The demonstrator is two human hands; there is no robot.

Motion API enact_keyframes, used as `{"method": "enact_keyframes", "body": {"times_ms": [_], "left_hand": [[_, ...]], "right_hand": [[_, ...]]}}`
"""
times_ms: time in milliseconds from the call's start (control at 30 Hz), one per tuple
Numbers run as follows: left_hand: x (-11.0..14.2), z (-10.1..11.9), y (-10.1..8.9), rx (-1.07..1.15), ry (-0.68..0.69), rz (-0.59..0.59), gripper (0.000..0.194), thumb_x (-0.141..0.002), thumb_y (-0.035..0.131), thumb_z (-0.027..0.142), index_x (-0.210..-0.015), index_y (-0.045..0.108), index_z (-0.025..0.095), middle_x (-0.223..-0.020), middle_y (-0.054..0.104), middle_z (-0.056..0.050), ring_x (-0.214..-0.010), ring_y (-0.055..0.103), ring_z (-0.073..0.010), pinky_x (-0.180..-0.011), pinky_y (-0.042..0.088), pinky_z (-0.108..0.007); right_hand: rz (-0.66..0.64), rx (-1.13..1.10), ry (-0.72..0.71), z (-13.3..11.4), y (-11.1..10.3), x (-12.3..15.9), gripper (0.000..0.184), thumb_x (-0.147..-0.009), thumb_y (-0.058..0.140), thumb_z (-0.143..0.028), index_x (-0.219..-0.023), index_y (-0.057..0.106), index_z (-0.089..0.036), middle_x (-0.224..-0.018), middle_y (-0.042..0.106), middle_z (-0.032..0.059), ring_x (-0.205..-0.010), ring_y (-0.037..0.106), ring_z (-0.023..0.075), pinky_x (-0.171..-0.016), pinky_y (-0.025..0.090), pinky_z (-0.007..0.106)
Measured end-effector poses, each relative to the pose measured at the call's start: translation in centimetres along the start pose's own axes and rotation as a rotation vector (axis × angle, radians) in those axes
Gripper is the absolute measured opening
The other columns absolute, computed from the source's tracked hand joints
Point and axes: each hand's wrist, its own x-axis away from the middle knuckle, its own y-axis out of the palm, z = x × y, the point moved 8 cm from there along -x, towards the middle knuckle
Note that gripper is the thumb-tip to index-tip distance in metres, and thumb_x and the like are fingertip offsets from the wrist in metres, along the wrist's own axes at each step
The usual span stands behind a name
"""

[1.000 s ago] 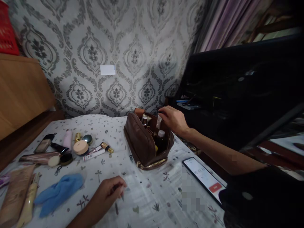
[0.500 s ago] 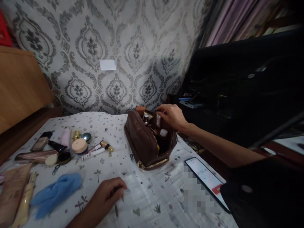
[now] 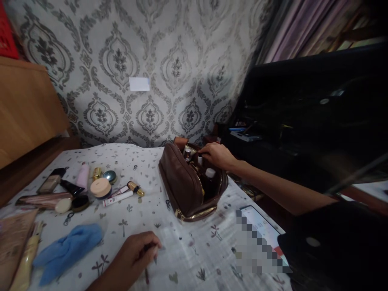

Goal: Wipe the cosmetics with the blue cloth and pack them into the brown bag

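Head view: your right hand (image 3: 220,157) has dipped lower over the far side of the unzipped brown toiletry bag (image 3: 182,178), and the small white tube (image 3: 200,160) beneath its fingertips shows less of its length than a moment ago, so it now seems to sit deeper among the contents. The bag stands on the printed sheet (image 3: 188,254), just right of centre. Your right fingers are bent and drawn together at the tube's upper end; whether they pinch it, you cannot tell. Your left hand (image 3: 138,250) stays curled in front of the bag, thumb close to forefinger; whether anything is inside is hidden. Within the bag, a white-capped bottle (image 3: 210,173) shows mainly its cap, and deep shadow hides the bottom. Blurred blocks and your dark sleeve (image 3: 330,246) cover parts of the phone (image 3: 265,226). At left, a beige tube (image 3: 16,234) is cut off.
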Motion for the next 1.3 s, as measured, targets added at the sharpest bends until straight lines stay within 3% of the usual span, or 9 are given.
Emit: {"method": "enact_keyframes", "body": {"times_ms": [367, 533, 667, 867, 933, 1000, 1100, 1200, 1300], "left_hand": [[0.1, 0.7, -0.1, -0.017, -0.013, -0.009, 0.032, -0.091, 0.046, 0.042, -0.090, 0.065, 0.017, -0.069, 0.058, -0.001, -0.061, 0.044, -0.0122, -0.057, 0.031, -0.022], [0.2, 0.9, -0.1, -0.007, -0.027, -0.021, 0.035, -0.093, 0.044, 0.044, -0.091, 0.065, 0.017, -0.072, 0.058, -0.002, -0.062, 0.045, -0.0125, -0.057, 0.031, -0.022], [0.2, 0.8, -0.3, -0.010, -0.044, -0.023, 0.035, -0.092, 0.046, 0.047, -0.092, 0.064, 0.017, -0.071, 0.056, -0.001, -0.063, 0.044, -0.0130, -0.057, 0.032, -0.023], [0.1, 0.6, -0.4, -0.071, -0.026, -0.032, 0.035, -0.092, 0.046, 0.047, -0.092, 0.064, 0.017, -0.071, 0.055, -0.001, -0.065, 0.047, -0.0138, -0.060, 0.034, -0.023], [0.1, 0.6, -0.4, -0.081, -0.032, -0.030, 0.036, -0.093, 0.044, 0.048, -0.092, 0.064, 0.018, -0.072, 0.057, -0.001, -0.067, 0.049, -0.0144, -0.061, 0.036, -0.023], [0.2, 0.6, -0.4, -0.084, -0.050, -0.031, 0.039, -0.093, 0.043, 0.050, -0.091, 0.064, 0.018, -0.072, 0.057, -0.002, -0.066, 0.050, -0.0146, -0.061, 0.038, -0.023], [0.1, 0.7, -0.5, -0.087, -0.072, -0.034, 0.042, -0.093, 0.043, 0.053, -0.091, 0.065, 0.018, -0.074, 0.059, -0.003, -0.067, 0.052, -0.0154, -0.060, 0.040, -0.022], [0.1, 1.1, -0.4, -0.084, -0.048, -0.067, 0.041, -0.094, 0.045, 0.052, -0.093, 0.067, 0.018, -0.081, 0.066, -0.005, -0.076, 0.059, -0.0177, -0.068, 0.046, -0.023], [0.1, 1.2, -0.5, -0.057, -0.017, -0.079, 0.040, -0.093, 0.047, 0.053, -0.093, 0.069, 0.019, -0.085, 0.070, -0.006, -0.080, 0.064, -0.0194, -0.074, 0.050, -0.024]], "right_hand": [[-0.066, -0.022, 0.096, 0.1, -0.5, -0.8, 0.037, -0.086, 0.054, -0.017, -0.114, 0.075, -0.029, -0.113, 0.074, 0.0068, -0.099, 0.069, 0.0247, -0.079, 0.051, 0.031], [-0.081, -0.061, 0.066, -0.3, -0.6, 0.0, 0.042, -0.088, 0.050, -0.015, -0.123, 0.069, -0.029, -0.119, 0.071, 0.0056, -0.105, 0.066, 0.0232, -0.082, 0.050, 0.031], [0.041, -0.115, 0.014, -0.6, -1.7, 1.6, 0.040, -0.090, 0.050, -0.017, -0.127, 0.064, -0.024, -0.122, 0.067, 0.0085, -0.107, 0.062, 0.0218, -0.088, 0.048, 0.030], [0.256, -0.232, -0.073, -2.0, -5.3, 7.2, 0.021, -0.090, 0.051, -0.020, -0.089, 0.071, -0.017, -0.119, 0.064, 0.0128, -0.109, 0.059, 0.0268, -0.095, 0.046, 0.039], [0.410, -0.397, -0.077, -3.4, -7.0, 10.9, 0.021, -0.093, 0.050, -0.024, -0.084, 0.068, -0.019, -0.117, 0.065, 0.0121, -0.107, 0.060, 0.0261, -0.092, 0.048, 0.039], [0.490, -0.585, -0.095, -6.0, -6.9, 14.6, 0.022, -0.096, 0.047, -0.027, -0.084, 0.064, -0.021, -0.099, 0.068, 0.0098, -0.092, 0.063, 0.0222, -0.081, 0.051, 0.035], [0.321, -0.766, -0.283, -12.8, -3.0, 18.0, 0.032, -0.098, 0.045, -0.029, -0.069, 0.056, -0.023, -0.067, 0.063, 0.0037, -0.061, 0.056, 0.0164, -0.059, 0.046, 0.030], [0.171, -0.792, -0.531, -19.5, 1.3, 19.4, 0.036, -0.097, 0.048, -0.034, -0.064, 0.055, -0.021, -0.062, 0.062, 0.0009, -0.060, 0.056, 0.0145, -0.058, 0.043, 0.028], [0.070, -0.844, -0.630, -23.0, 4.0, 18.6, 0.034, -0.094, 0.057, -0.040, -0.067, 0.057, -0.020, -0.067, 0.066, -0.0020, -0.067, 0.060, 0.0127, -0.062, 0.044, 0.025]]}}
